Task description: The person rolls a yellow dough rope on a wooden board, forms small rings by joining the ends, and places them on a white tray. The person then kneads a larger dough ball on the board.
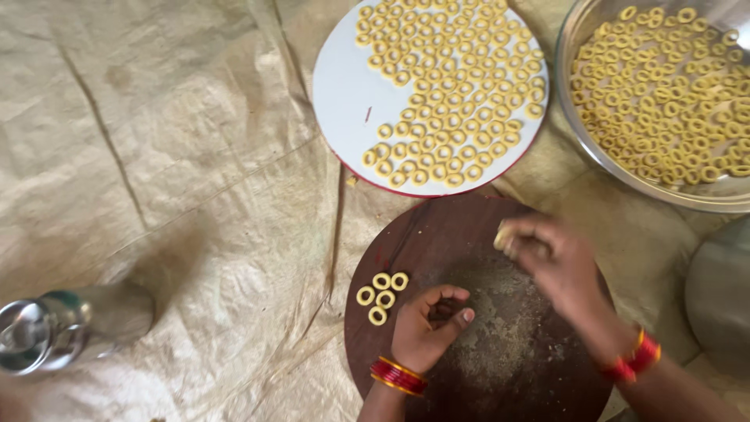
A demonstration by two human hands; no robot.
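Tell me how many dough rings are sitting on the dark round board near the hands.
4 dough rings, clustered at the wooden board's left edge, just left of the left hand. The right hand holds a dough piece; more could be hidden beneath the hands.

Red-gold bangles (398, 376) on both wrists

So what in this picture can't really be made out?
- Head view: the right hand is motion-blurred; the pale lump at its fingertips has no clear shape.
- The left hand is curled, so its palm is hidden.
- The glass bowl of dough rings is cut off by the top and right edges.
- The shiny metal container at lower left is blurred, contents unclear.
- The grey round object at right is cut off by the frame edge.
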